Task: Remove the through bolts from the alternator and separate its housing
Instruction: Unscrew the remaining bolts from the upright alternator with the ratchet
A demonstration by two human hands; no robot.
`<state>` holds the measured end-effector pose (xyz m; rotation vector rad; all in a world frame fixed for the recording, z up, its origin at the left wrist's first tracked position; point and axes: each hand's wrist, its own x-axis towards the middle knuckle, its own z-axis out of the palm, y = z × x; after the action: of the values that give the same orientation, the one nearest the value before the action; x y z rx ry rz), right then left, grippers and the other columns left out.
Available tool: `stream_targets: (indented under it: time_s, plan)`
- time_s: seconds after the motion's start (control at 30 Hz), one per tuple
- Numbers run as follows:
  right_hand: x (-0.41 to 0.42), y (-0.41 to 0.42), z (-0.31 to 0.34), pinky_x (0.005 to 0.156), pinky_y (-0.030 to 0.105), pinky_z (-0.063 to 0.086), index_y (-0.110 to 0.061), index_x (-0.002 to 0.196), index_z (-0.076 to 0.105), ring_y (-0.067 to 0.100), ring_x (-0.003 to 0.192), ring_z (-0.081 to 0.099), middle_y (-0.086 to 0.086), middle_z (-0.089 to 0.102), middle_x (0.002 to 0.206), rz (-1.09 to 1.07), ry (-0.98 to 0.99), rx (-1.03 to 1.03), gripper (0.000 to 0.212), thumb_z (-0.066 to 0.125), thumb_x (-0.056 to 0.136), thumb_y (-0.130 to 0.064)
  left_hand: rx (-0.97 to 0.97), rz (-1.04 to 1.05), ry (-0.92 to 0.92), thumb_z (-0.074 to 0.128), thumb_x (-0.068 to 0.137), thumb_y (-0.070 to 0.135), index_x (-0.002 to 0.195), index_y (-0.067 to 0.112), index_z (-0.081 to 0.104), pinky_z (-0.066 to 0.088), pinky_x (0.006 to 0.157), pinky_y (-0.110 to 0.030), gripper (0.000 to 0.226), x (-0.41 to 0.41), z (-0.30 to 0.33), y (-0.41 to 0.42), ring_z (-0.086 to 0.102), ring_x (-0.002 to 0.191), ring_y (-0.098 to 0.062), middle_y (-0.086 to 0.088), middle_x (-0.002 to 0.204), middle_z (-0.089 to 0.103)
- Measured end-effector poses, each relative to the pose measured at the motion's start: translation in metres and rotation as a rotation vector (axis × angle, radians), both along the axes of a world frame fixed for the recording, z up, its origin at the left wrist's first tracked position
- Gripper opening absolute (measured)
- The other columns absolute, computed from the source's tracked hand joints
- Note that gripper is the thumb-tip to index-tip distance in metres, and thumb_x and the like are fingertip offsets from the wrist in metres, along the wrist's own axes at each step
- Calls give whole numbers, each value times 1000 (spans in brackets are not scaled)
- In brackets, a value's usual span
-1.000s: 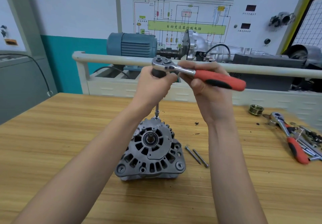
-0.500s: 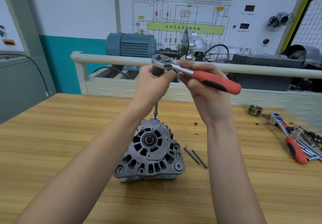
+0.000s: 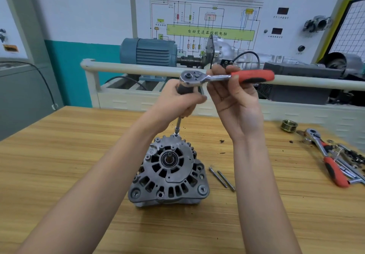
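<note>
Two bolts (image 3: 221, 178) lie on the worktop (image 3: 59, 165) beside the alternator (image 3: 167, 172). Your left hand (image 3: 177, 103) grasps the extension bar (image 3: 178, 124); your right hand (image 3: 237, 99) pinches the ratchet (image 3: 227, 77).

Single head-worn wide-angle view, no second camera to overlap. Looks forward and down across the light wooden desk (image 3: 59, 174) from the near edge, close in, both forearms running up from the bottom. Faces the white wiring-diagram wall panel (image 3: 207, 16) behind; edges bow outward.
</note>
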<state>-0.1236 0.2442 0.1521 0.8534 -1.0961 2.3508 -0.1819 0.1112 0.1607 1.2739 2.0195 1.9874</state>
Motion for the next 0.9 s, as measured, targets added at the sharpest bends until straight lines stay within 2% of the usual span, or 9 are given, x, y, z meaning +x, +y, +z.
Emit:
stream_targets:
  time_s: [0.1,0.17,0.3,0.4,0.53,0.6,0.73,0.8,0.9]
  plan:
    - [0,1,-2,86,32,51,-12,86,74,25,99,67,9,73,98,-145,113,205,21,78,65,-13,130,175,-58,54,85,-6,58,12,43,28,43,-19,34,-1,1,5,30,37,-8,9,39,36]
    - [0,0,-2,88,33,50,-12,86,73,26,100,66,9,73,99,-177,143,254,25,82,63,-15,148,198,-61,54,85,-7,60,10,43,26,43,-21,32,-2,2,4,29,37,-10,7,40,35]
    - [-3,-5,-1,80,28,54,-14,86,75,19,91,70,7,74,95,-94,63,109,15,70,73,-19,22,-12,27,65,75,7,53,17,48,29,47,-26,30,-7,0,-9,32,42,-18,0,46,38]
    - [-7,-7,-2,75,28,56,-11,87,75,19,86,71,7,74,91,38,-56,-30,20,60,78,-18,-94,-150,95,67,73,9,50,19,51,33,45,-24,30,-5,0,-10,35,42,-19,-2,45,40]
    - [-7,-5,-3,77,29,56,-9,87,75,20,87,71,8,74,92,58,-43,-33,18,65,76,-18,-45,-83,59,64,74,11,45,23,47,28,43,-20,36,-1,-2,-4,31,38,-15,3,43,36]
    - [-5,-2,-3,81,30,54,-12,87,75,21,92,69,8,73,96,-22,47,63,17,73,72,-19,39,29,12,61,77,9,47,23,47,28,43,-19,36,-1,-1,-1,30,37,-12,5,41,37]
    - [-2,-2,-4,90,40,49,-18,87,75,28,101,66,7,73,99,-249,216,298,27,85,63,-20,174,255,-78,57,86,-1,59,13,46,28,42,-20,33,-1,1,7,30,36,-8,9,39,37]
    - [-2,-4,-3,89,38,49,-18,87,74,26,101,66,6,73,98,-251,202,279,24,83,64,-22,147,244,-63,59,86,0,60,12,47,29,43,-21,31,-2,1,6,31,38,-9,8,41,38]
    - [-3,-7,-2,80,30,54,-12,87,74,21,93,69,8,74,95,-119,56,94,16,71,73,-19,36,58,30,66,77,5,58,12,49,32,47,-24,26,-5,1,-6,36,43,-16,2,46,42]
